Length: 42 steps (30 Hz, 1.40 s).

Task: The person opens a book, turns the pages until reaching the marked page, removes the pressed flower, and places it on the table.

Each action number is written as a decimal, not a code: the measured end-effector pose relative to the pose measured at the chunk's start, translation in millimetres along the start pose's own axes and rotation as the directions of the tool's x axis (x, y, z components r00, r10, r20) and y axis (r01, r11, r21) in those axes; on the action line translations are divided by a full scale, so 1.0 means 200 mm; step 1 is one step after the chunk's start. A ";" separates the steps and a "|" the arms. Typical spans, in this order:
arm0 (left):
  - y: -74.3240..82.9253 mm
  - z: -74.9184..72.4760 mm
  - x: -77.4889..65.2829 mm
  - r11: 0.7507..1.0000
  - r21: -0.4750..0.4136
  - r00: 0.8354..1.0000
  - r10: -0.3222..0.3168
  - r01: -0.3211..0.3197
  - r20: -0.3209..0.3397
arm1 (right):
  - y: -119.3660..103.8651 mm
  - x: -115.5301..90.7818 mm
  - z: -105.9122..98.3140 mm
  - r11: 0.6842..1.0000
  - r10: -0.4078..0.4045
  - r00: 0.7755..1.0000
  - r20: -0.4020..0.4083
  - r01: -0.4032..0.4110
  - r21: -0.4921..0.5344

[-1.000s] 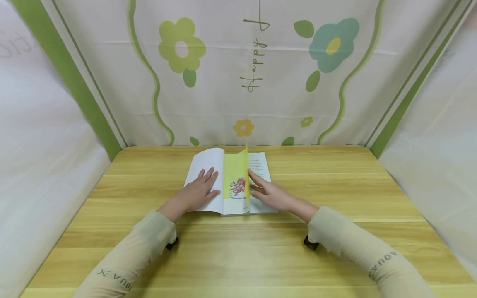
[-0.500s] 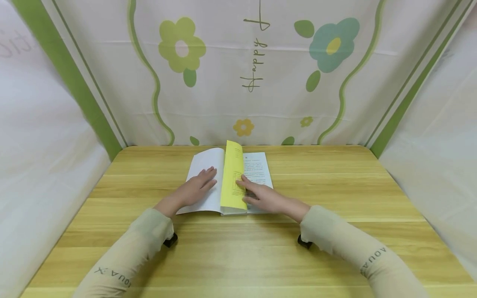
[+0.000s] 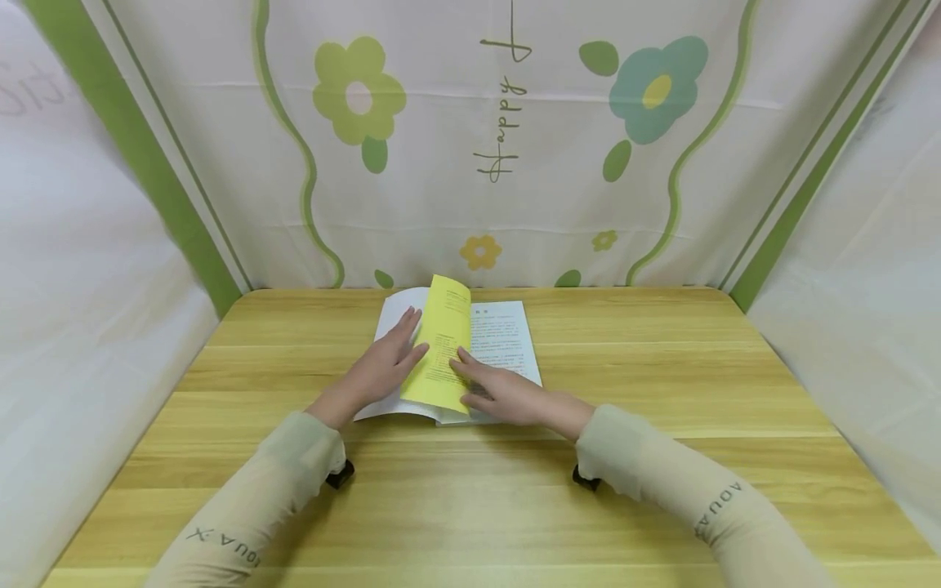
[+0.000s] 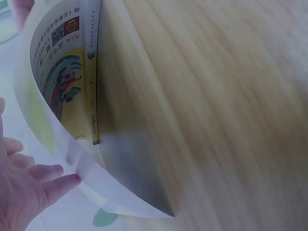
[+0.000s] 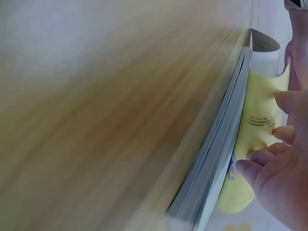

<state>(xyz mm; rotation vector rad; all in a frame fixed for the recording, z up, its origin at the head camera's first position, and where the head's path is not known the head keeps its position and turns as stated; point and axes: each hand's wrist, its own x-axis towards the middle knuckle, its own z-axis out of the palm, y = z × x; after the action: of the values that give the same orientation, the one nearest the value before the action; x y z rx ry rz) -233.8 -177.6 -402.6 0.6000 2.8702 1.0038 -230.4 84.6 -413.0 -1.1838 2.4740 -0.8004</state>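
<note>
Right hand (image 3: 507,394), unclenched with fingers extended, presses against a raised yellow page (image 3: 448,318) of an open book (image 3: 509,327). Left hand (image 3: 378,363), also loose and straight-fingered, touches the curved white page (image 3: 400,298) at left, its thumb by the yellow page's left edge. The book lies toward the far middle of a wooden bench (image 3: 470,506), its printed text at right. Beyond hangs a flowered curtain (image 3: 441,163).

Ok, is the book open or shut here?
Open: the book has its yellow leaf lifted, with a printed page exposed to the right.
</note>
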 end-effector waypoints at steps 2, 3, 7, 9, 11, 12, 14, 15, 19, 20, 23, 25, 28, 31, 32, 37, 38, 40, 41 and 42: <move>0.01 0.00 0.00 1.000 0.027 1.000 -0.004 0.004 0.009 | -0.02 0.01 0.01 1.000 -0.006 1.000 0.005 0.006 -0.015; 0.01 0.00 0.00 0.999 0.041 1.000 -0.006 0.006 0.015 | -0.02 0.02 0.01 1.000 -0.007 1.000 0.010 0.008 -0.023; 0.03 0.01 -0.01 0.994 0.108 0.999 -0.010 0.004 0.049 | -0.04 0.04 0.03 0.998 -0.014 0.999 0.043 0.016 -0.061; 0.04 0.02 -0.01 0.989 0.147 0.997 -0.009 -0.002 0.074 | -0.05 0.05 0.04 0.997 -0.015 0.998 0.066 0.020 -0.074; 0.04 0.03 -0.01 0.981 0.193 0.995 -0.009 -0.011 0.103 | -0.05 0.06 0.04 0.996 -0.011 0.996 0.087 0.019 -0.087; 0.04 0.04 -0.01 0.976 0.215 0.993 -0.006 -0.020 0.117 | -0.06 0.06 0.04 0.996 -0.011 0.996 0.092 0.019 -0.091; 0.04 0.05 -0.01 0.966 0.255 0.989 -0.006 -0.032 0.145 | -0.06 0.06 0.04 0.994 -0.006 0.995 0.103 0.017 -0.105; 0.03 0.06 -0.01 0.962 0.272 0.988 -0.009 -0.034 0.157 | -0.06 0.06 0.04 0.994 -0.006 0.994 0.108 0.017 -0.109; 0.03 0.07 0.00 0.951 0.307 0.982 -0.025 -0.033 0.185 | -0.05 0.04 0.02 0.994 -0.011 0.991 0.130 0.025 -0.107; 0.03 0.07 0.00 0.950 0.310 0.981 -0.034 -0.027 0.191 | -0.05 0.04 0.01 0.994 -0.014 0.991 0.135 0.029 -0.106; 0.03 0.07 -0.01 0.944 0.329 0.980 -0.048 -0.019 0.195 | -0.03 0.01 -0.01 0.995 -0.013 0.990 0.144 0.026 -0.095; 0.03 0.06 -0.01 0.938 0.347 0.981 -0.049 -0.020 0.189 | -0.01 0.00 -0.03 0.995 -0.002 0.989 0.148 0.016 -0.096; 0.02 0.06 -0.01 0.928 0.371 0.985 -0.027 -0.038 0.169 | 0.02 -0.03 -0.05 0.994 0.012 0.989 0.149 0.004 -0.108; 0.02 0.06 -0.02 0.921 0.386 0.987 -0.013 -0.049 0.158 | 0.06 -0.05 -0.07 0.992 0.012 0.988 0.152 0.007 -0.126; 0.02 0.06 -0.02 0.919 0.391 0.988 -0.009 -0.052 0.155 | 0.07 -0.07 -0.07 0.991 0.017 0.988 0.155 0.004 -0.134; 0.01 0.05 -0.02 0.922 0.382 0.989 -0.002 -0.054 0.146 | 0.11 -0.13 -0.11 0.987 0.024 0.987 0.159 0.002 -0.159; 0.01 0.05 -0.02 0.926 0.373 0.990 0.002 -0.055 0.142 | 0.12 -0.14 -0.11 0.987 0.021 0.988 0.156 0.004 -0.161; 0.01 0.05 -0.03 0.934 0.354 0.990 0.009 -0.059 0.141 | 0.13 -0.15 -0.12 0.985 0.009 0.989 0.149 0.017 -0.173; 0.01 0.05 -0.03 0.937 0.345 0.990 0.012 -0.060 0.142 | 0.14 -0.16 -0.13 0.984 0.007 0.989 0.147 0.020 -0.180; 0.00 0.04 -0.03 0.940 0.336 0.990 0.015 -0.062 0.142 | 0.15 -0.17 -0.13 0.982 0.007 0.990 0.144 0.020 -0.187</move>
<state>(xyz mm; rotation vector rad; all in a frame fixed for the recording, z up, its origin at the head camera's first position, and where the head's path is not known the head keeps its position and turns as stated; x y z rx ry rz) -226.6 -173.8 -409.6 0.7157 2.9327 0.4453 -240.7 135.2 -408.3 -1.2648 2.4689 -0.4718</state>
